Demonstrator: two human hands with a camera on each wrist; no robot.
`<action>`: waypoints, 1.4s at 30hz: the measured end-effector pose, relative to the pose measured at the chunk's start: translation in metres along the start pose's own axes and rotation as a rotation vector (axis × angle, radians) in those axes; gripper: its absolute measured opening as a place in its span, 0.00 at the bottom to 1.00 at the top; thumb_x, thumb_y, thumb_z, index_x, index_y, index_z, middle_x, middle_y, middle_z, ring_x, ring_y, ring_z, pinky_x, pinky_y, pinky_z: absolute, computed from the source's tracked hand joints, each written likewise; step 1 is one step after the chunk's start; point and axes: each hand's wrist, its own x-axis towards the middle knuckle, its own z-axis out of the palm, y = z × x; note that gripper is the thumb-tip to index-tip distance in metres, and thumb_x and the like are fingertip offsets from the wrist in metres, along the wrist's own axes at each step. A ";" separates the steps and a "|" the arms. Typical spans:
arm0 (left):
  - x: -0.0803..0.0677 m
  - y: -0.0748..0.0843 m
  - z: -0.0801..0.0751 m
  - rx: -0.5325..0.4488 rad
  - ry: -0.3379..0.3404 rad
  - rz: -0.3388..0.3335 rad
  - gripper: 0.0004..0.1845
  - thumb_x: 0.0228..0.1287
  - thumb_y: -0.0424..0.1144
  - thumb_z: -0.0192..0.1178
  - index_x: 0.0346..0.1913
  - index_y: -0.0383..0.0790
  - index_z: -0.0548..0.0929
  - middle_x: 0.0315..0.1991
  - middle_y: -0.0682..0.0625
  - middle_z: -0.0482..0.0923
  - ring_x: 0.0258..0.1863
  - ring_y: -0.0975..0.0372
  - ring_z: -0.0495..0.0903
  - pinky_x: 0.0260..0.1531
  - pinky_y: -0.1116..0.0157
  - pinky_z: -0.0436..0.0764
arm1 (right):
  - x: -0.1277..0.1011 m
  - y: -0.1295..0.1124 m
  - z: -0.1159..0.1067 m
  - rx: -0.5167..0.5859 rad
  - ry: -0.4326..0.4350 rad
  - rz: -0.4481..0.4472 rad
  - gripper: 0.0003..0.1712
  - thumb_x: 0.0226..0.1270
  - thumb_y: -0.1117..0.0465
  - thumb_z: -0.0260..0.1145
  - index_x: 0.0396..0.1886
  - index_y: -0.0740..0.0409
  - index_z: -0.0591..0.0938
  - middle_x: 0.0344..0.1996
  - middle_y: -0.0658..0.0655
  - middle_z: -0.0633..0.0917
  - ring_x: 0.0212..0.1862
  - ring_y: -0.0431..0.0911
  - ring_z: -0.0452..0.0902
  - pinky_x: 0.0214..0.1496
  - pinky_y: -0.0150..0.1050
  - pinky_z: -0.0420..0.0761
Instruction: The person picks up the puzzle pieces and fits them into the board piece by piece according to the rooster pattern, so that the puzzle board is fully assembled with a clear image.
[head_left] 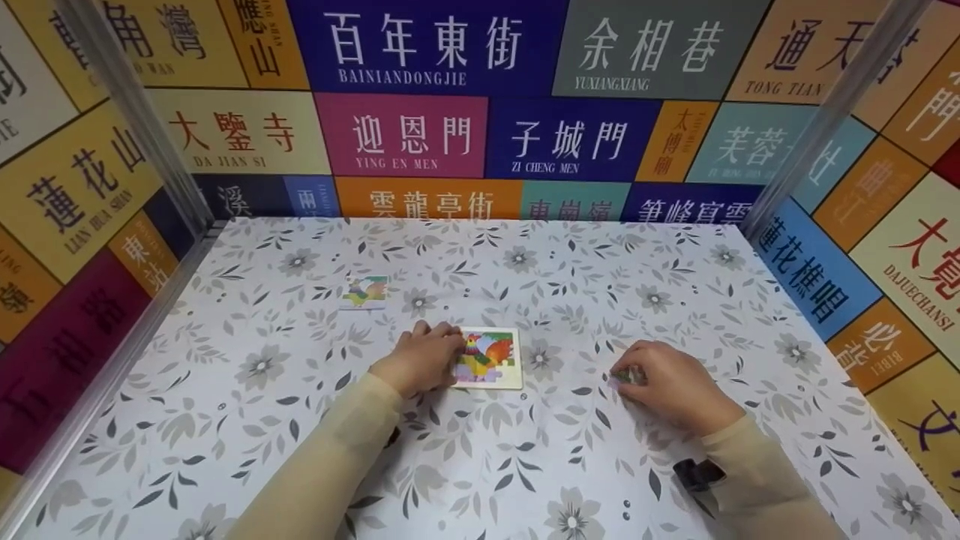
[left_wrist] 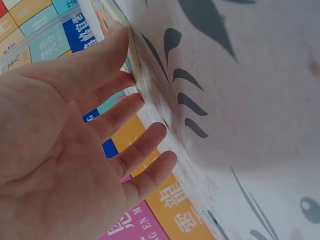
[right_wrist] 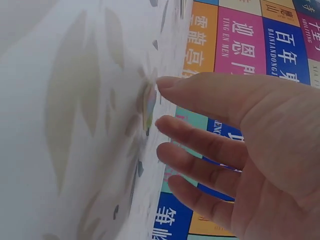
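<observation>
A puzzle board (head_left: 491, 360) with a bright rooster picture and a cream border lies flat in the middle of the table. The left hand (head_left: 424, 360) holds its left end between thumb and fingers; in the left wrist view the thumb lies over the board's edge and two lower fingers are off it. To the right, apart from the board, the right hand (head_left: 671, 382) pinches a small puzzle piece (head_left: 630, 373) at the tabletop. In the right wrist view that piece (right_wrist: 148, 107) shows pale green and pink beside the thumb tip.
A small card (head_left: 365, 292) with a similar rooster picture lies behind the left hand. The white table cover (head_left: 300, 450) has grey flowers and leaves. Panels (head_left: 409, 135) with coloured sign lettering rise at the back and both sides, with clear corner posts.
</observation>
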 end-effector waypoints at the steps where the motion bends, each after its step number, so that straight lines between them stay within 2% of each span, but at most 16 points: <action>1: 0.000 0.000 0.000 0.000 0.003 0.001 0.28 0.66 0.43 0.71 0.68 0.48 0.79 0.74 0.48 0.69 0.69 0.46 0.66 0.69 0.43 0.67 | 0.000 0.000 -0.001 -0.001 -0.006 0.004 0.09 0.61 0.55 0.77 0.42 0.46 0.92 0.41 0.46 0.88 0.41 0.44 0.80 0.43 0.44 0.79; 6: 0.001 -0.001 0.000 -0.004 -0.004 -0.010 0.29 0.66 0.43 0.71 0.69 0.49 0.78 0.75 0.48 0.68 0.70 0.47 0.65 0.71 0.42 0.65 | 0.000 -0.001 -0.004 0.000 -0.022 0.015 0.10 0.60 0.56 0.77 0.42 0.46 0.92 0.39 0.46 0.87 0.37 0.41 0.76 0.38 0.40 0.75; 20: 0.000 0.000 0.000 0.007 0.004 -0.007 0.27 0.66 0.44 0.71 0.67 0.48 0.79 0.75 0.49 0.68 0.69 0.46 0.66 0.68 0.44 0.67 | 0.001 0.002 -0.002 0.017 -0.031 0.058 0.10 0.59 0.58 0.77 0.41 0.44 0.92 0.31 0.45 0.86 0.31 0.40 0.75 0.33 0.39 0.73; 29: 0.002 0.001 -0.002 0.006 -0.013 -0.007 0.27 0.67 0.43 0.70 0.68 0.49 0.79 0.75 0.50 0.68 0.70 0.47 0.65 0.71 0.45 0.66 | 0.008 -0.005 0.005 0.005 0.038 -0.035 0.09 0.59 0.59 0.77 0.40 0.44 0.92 0.34 0.44 0.88 0.34 0.41 0.80 0.37 0.38 0.77; 42: 0.001 0.000 0.000 -0.003 -0.009 -0.008 0.28 0.66 0.43 0.71 0.68 0.49 0.79 0.76 0.50 0.68 0.70 0.48 0.65 0.70 0.46 0.66 | 0.024 -0.026 0.016 0.023 0.023 -0.065 0.07 0.61 0.54 0.78 0.39 0.42 0.93 0.35 0.44 0.87 0.35 0.41 0.78 0.38 0.38 0.77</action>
